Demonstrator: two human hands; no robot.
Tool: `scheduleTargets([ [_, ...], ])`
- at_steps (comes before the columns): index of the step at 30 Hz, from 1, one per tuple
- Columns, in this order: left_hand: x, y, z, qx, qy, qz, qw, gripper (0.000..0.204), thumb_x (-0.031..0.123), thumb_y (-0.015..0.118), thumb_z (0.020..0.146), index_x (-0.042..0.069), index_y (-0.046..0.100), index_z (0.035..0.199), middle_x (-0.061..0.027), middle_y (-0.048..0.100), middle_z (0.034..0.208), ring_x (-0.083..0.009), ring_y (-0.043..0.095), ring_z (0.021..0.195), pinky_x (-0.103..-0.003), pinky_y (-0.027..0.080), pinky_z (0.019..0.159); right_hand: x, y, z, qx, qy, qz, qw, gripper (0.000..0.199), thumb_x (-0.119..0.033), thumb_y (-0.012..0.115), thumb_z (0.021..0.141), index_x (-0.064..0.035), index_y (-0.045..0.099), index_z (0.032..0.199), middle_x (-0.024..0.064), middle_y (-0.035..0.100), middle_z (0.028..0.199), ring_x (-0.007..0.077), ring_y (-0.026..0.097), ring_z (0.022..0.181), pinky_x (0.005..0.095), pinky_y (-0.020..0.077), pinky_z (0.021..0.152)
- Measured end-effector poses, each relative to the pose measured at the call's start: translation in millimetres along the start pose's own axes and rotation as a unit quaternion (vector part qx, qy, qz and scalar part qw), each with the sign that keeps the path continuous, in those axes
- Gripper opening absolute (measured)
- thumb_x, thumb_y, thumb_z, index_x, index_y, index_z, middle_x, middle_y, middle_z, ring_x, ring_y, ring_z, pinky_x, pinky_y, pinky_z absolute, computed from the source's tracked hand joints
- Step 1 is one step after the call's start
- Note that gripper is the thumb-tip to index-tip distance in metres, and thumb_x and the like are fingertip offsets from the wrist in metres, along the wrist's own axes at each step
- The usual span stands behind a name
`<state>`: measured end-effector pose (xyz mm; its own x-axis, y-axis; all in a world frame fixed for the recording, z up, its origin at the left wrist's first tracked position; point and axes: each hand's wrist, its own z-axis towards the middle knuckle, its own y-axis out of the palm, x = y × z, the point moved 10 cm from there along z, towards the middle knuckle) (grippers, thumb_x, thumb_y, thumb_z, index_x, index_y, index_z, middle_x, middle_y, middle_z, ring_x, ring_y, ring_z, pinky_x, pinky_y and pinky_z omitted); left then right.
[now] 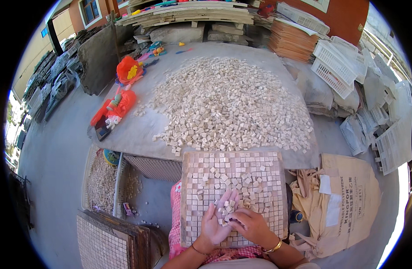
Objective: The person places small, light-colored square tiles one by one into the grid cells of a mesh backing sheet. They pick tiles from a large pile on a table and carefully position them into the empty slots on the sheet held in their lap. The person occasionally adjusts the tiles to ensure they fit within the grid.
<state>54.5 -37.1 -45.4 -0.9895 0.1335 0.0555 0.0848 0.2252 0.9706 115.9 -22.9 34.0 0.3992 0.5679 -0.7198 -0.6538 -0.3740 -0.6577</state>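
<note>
A square grid board (284, 197) rests over my lap, many of its cells filled with small pale stone mosaic tiles. My left hand (215, 223) is palm up over the board's lower middle, fingers stretched out, with several loose mosaic tiles (227, 207) lying on the palm and fingers. From the right, my right hand (255, 227) reaches over that palm. Its thumb and forefinger are pinched at a tile by the left palm; the fingertips are partly hidden. More loose tiles (251, 181) lie scattered over the board's middle and right, beyond my hands.
A large heap of stone cubes (233, 103) covers the table (145, 127) ahead. Red plastic bags (125, 104) and toys lie at its left. Stacked grid boards (105, 240) and a white crate of cubes (86, 179) stand left. A brown sack (371, 197) lies right.
</note>
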Motion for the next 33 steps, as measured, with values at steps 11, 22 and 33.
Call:
scheduleTargets([
  [11,52,-18,-13,-0.044,0.009,-0.116,0.992,0.038,0.015,0.045,0.094,-0.003,0.042,0.128,-0.0143,0.049,0.125,-0.0234,0.050,0.116,-0.037,0.043,0.100,27,-46,-20,0.136,0.103,0.193,0.966,0.006,-0.004,0.065,0.077,0.0000,0.064,0.082,0.0079,0.062,0.069,0.0142,0.057,0.058,0.0247,0.0456,0.055],
  [22,23,14,-27,-0.001,0.000,0.044,0.999,0.069,0.051,0.031,0.095,0.004,0.023,0.144,-0.0073,0.024,0.150,-0.0198,0.022,0.139,-0.037,0.027,0.109,-25,-22,2,0.050,-0.062,0.112,0.991,0.016,-0.010,0.068,0.079,-0.0055,0.064,0.094,0.0105,0.063,0.082,0.0256,0.060,0.064,0.0332,0.0501,0.059],
  [33,4,13,-29,0.038,-0.024,0.090,0.995,0.072,0.056,0.029,0.093,0.005,0.024,0.144,-0.0083,0.028,0.148,-0.0198,0.025,0.137,-0.038,0.022,0.111,11,-26,0,0.095,0.021,0.115,0.989,0.022,-0.008,0.066,0.079,-0.0021,0.061,0.099,0.0129,0.061,0.086,0.0282,0.060,0.071,0.0339,0.0494,0.060],
])
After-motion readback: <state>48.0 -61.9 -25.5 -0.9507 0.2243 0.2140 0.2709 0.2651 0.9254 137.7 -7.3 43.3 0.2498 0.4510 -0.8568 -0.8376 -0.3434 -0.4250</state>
